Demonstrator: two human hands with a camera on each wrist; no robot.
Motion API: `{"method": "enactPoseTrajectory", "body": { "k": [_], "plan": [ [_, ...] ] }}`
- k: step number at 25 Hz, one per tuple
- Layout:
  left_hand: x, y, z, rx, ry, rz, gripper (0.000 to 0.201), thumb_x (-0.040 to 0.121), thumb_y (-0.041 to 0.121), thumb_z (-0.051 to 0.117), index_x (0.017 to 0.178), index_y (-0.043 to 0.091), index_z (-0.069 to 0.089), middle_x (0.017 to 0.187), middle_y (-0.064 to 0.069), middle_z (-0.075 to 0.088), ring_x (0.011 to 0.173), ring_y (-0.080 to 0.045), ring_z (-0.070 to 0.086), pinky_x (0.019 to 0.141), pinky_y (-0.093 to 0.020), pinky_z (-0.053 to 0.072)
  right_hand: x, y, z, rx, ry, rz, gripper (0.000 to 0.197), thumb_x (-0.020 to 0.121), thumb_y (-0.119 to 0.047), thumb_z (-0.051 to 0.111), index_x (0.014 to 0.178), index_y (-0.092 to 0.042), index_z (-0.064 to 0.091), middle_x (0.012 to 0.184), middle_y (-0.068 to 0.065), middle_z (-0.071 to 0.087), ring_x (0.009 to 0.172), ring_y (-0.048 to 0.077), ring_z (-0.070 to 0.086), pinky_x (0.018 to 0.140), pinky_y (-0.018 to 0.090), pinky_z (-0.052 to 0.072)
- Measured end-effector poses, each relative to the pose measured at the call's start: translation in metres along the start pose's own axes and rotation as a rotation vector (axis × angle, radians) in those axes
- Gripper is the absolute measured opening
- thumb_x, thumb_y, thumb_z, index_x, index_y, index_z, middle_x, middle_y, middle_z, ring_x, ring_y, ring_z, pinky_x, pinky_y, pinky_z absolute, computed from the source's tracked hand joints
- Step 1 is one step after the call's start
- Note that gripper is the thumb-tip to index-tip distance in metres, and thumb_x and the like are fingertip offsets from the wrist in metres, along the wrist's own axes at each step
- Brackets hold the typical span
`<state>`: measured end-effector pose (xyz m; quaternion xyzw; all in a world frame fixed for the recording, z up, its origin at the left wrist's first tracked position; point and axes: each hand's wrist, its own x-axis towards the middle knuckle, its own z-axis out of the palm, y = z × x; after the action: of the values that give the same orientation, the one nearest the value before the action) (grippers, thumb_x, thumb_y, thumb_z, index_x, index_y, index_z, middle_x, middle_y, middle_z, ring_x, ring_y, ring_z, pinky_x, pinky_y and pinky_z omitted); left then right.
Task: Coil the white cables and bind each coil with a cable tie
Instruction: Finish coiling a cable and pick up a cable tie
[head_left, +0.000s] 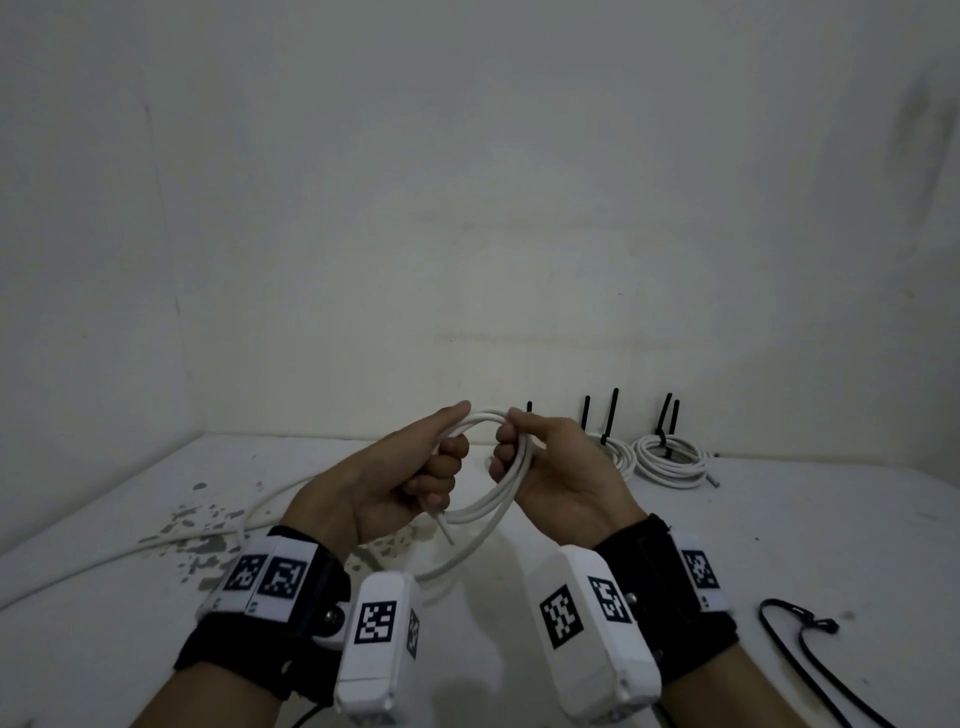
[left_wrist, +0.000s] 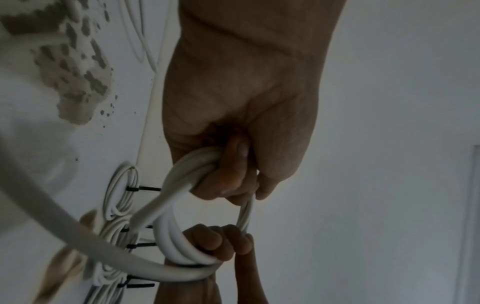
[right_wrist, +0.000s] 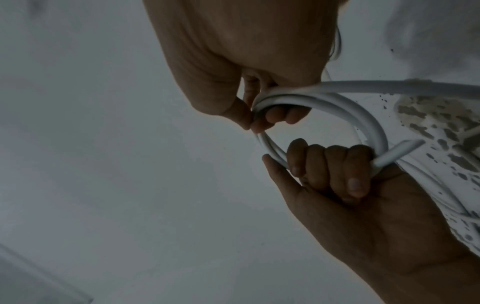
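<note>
The white cable (head_left: 485, 499), wound into a few loops, is held up above the counter (head_left: 779, 530) between both hands. The left hand (head_left: 395, 478) has its fingers (right_wrist: 327, 166) curled round one side of the coil, a cut end poking out below them. The right hand (head_left: 550, 467) pinches the other side. The cable's slack trails down onto the counter. Farther back lie bound coils (head_left: 670, 460) with black cable ties (head_left: 666, 415); a loose black tie (head_left: 800, 623) lies at right.

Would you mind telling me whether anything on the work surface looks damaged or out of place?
Yes: the white table has a patch of chipped paint on its left side, grey flecks showing through, with loose cable lying across it. The bound coils at the back look tidy.
</note>
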<state>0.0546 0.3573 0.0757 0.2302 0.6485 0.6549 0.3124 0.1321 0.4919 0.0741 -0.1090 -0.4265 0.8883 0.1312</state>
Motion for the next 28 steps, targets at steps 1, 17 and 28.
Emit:
{"method": "enactPoseTrajectory", "body": {
  "k": [1, 17, 28],
  "plan": [
    [0.000, 0.000, 0.000, -0.026, -0.008, 0.012, 0.048, 0.096, 0.051, 0.050, 0.061, 0.022, 0.035, 0.053, 0.007, 0.014, 0.039, -0.008, 0.011, 0.038, -0.020, 0.024, 0.000, 0.000, 0.000, -0.003, -0.006, -0.018, 0.016, 0.101, -0.009, 0.050, 0.089, -0.004, 0.058, 0.066, 0.005, 0.050, 0.056, 0.014, 0.042, 0.063, 0.027, 0.039],
    [0.009, 0.010, -0.043, -0.476, 0.243, 0.154, 0.045, 0.103, 0.037, 0.045, 0.062, 0.021, 0.035, 0.040, 0.008, 0.018, 0.027, -0.007, 0.014, 0.027, -0.019, 0.016, -0.025, -0.041, -0.034, -1.102, -0.374, -0.234, 0.018, 0.098, 0.002, 0.049, 0.102, -0.005, 0.065, 0.099, 0.010, 0.072, 0.083, 0.028, 0.071, 0.087, 0.044, 0.056],
    [0.015, 0.005, -0.055, -0.867, -0.014, 0.121, 0.050, 0.105, 0.036, 0.034, 0.061, 0.014, 0.044, 0.046, 0.007, 0.028, 0.030, -0.006, 0.028, 0.033, -0.018, 0.034, -0.017, -0.038, -0.044, -0.938, -0.375, -0.247, 0.031, 0.083, 0.012, 0.068, 0.112, 0.000, 0.067, 0.111, 0.013, 0.075, 0.103, 0.035, 0.071, 0.092, 0.044, 0.058]
  ]
}}
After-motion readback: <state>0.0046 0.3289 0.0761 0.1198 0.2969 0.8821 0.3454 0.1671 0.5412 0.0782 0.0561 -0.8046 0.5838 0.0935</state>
